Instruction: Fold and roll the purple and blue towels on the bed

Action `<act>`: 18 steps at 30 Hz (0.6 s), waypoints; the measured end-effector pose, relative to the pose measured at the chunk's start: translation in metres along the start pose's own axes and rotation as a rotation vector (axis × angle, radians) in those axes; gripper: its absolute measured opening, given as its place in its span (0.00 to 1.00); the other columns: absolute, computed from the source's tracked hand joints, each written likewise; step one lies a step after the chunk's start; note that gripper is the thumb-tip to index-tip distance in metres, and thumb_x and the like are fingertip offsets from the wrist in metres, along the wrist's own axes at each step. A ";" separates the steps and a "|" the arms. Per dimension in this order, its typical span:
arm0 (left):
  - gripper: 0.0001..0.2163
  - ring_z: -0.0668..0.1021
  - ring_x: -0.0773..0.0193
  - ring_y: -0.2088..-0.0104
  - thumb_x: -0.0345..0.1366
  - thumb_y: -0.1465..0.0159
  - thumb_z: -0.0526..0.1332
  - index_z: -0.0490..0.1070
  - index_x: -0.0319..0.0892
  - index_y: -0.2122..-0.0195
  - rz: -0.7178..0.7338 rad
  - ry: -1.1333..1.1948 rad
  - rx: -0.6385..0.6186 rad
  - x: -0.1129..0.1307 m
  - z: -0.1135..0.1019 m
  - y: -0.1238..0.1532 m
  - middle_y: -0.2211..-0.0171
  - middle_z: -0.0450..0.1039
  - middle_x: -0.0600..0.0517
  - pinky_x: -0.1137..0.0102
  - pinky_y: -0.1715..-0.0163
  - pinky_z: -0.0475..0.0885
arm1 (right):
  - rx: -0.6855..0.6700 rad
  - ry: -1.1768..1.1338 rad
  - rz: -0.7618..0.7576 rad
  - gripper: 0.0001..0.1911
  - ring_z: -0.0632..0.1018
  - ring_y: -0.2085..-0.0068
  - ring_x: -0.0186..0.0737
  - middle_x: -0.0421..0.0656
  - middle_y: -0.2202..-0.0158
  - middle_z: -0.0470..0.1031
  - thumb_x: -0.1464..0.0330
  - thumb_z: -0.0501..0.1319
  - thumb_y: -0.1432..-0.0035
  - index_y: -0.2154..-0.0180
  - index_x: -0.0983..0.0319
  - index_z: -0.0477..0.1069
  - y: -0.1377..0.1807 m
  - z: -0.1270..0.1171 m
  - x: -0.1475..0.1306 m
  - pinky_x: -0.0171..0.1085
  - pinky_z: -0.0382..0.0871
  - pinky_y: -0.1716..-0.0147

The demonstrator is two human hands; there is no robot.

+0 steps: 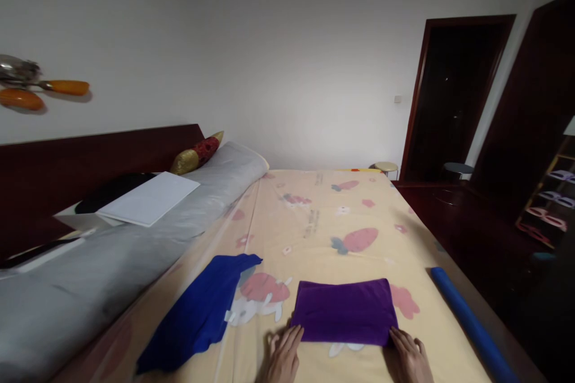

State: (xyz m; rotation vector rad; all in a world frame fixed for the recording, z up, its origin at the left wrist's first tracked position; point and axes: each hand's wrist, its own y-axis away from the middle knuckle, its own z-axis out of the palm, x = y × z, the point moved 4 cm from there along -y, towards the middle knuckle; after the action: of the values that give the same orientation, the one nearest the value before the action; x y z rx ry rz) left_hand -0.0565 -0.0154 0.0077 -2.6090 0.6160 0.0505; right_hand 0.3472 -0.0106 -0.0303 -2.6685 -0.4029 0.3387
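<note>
A purple cloth [345,311], folded into a rectangle, lies flat on the yellow printed bedsheet [314,221] near the front edge. My left hand [283,356] rests with its fingertips at the cloth's near left corner. My right hand [409,354] touches the near right corner. Both hands lie flat with fingers together on the fabric's edge; neither lifts it. A blue cloth [202,311] lies spread out and unfolded to the left of the purple one, apart from both hands.
A long grey bolster [135,239] runs along the bed's left side, with white papers [148,197] and a red-gold cushion [197,154] on it. A blue tube [471,323] lies along the right edge. Dark wooden furniture and a doorway [453,96] stand to the right.
</note>
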 end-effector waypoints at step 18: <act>0.29 0.69 0.56 0.41 0.23 0.45 0.52 0.68 0.52 0.43 -0.161 0.147 -0.330 -0.001 0.002 -0.024 0.42 0.71 0.52 0.56 0.39 0.57 | 0.055 -0.005 -0.049 0.17 0.73 0.63 0.43 0.38 0.66 0.76 0.79 0.57 0.55 0.64 0.55 0.71 -0.011 -0.031 -0.005 0.40 0.58 0.58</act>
State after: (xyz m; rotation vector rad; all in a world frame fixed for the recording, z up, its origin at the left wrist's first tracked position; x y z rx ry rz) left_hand -0.0473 0.0050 0.0159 -2.9946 0.4773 -0.1001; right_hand 0.3494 -0.0141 0.0023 -2.5998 -0.4534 0.3365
